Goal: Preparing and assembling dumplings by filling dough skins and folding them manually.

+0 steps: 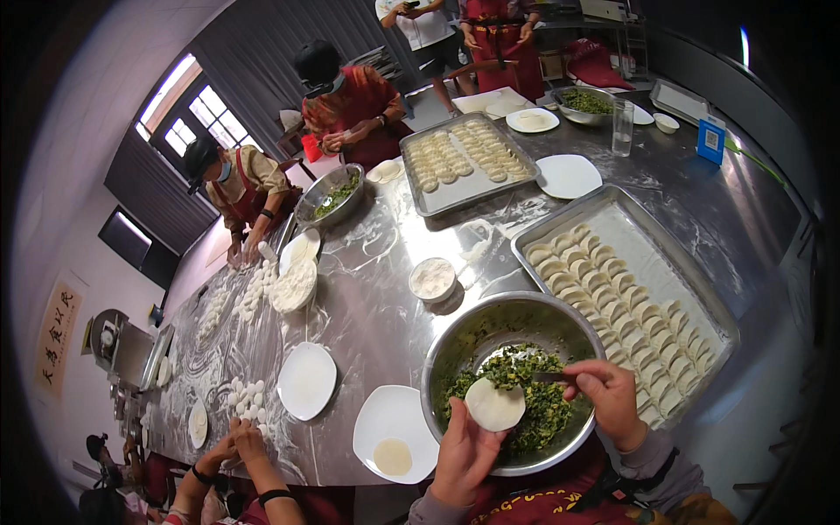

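My left hand (pixel 467 453) holds up a round dumpling wrapper (pixel 495 404) by its lower edge, over the near side of a large steel bowl (pixel 453 341). My right hand (pixel 607 397) grips the handle of a metal utensil (pixel 551 377), whose tip is hidden at the green chopped filling (pixel 545 420) just above the wrapper. A white square plate (pixel 374 420) with one wrapper (pixel 392 457) on it lies left of the bowl. Behind and right of the bowl, a metal tray (pixel 630 210) bears rows of folded dumplings (pixel 610 289).
A small bowl of flour (pixel 432 279) stands behind the big bowl. Farther back are a second dumpling tray (pixel 472 190) and an empty plate (pixel 569 176). At left, a co-worker's hands (pixel 246 440) touch dough pieces (pixel 247 396) beside a white plate (pixel 307 380). Other people work around the table.
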`<state>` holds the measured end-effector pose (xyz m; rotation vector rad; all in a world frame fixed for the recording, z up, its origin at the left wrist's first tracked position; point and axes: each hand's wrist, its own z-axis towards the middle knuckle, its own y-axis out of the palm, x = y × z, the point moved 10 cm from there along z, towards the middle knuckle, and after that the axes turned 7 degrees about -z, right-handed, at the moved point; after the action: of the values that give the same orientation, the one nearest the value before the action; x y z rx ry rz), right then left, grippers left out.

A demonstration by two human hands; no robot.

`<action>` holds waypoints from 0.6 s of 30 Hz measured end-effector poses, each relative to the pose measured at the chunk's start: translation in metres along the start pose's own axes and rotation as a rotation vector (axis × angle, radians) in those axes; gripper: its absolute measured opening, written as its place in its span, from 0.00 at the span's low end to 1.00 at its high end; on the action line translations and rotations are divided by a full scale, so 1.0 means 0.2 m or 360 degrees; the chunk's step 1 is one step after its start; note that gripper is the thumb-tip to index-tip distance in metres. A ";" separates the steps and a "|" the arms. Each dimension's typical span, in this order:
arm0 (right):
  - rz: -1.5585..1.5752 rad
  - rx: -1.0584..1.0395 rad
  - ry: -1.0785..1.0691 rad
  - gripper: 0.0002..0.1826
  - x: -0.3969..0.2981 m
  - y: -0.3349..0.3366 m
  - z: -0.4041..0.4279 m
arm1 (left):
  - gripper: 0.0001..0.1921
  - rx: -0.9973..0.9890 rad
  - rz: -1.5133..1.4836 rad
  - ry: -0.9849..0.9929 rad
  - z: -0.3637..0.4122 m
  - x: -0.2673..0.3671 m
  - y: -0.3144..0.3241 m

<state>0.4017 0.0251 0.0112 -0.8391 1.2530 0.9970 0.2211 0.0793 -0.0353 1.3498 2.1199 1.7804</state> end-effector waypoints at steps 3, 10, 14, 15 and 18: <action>-0.0728 -0.0154 -0.0676 0.12 -0.26 0.12 -0.07 | 0.37 -0.0145 -0.0104 -0.0011 0.04 -0.02 0.06; -0.1318 -0.0344 -0.1418 0.17 -0.41 0.35 -0.26 | 0.39 -0.0158 -0.0169 0.0022 0.03 0.01 0.07; -0.1081 -0.0179 -0.1216 0.14 -0.47 0.22 -0.18 | 0.39 -0.0106 -0.0171 0.0067 0.01 0.02 0.03; -0.0765 -0.0203 -0.0742 0.12 -0.41 0.14 -0.09 | 0.39 -0.0127 -0.0173 0.0068 0.00 0.03 0.02; -0.0057 -0.0182 -0.0063 0.10 -0.23 0.03 0.02 | 0.39 -0.0156 -0.0162 0.0023 -0.01 0.03 0.00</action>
<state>0.3950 0.0241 0.0576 -0.9230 1.1520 1.0595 0.2150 0.0815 -0.0320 1.1880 2.0392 1.8327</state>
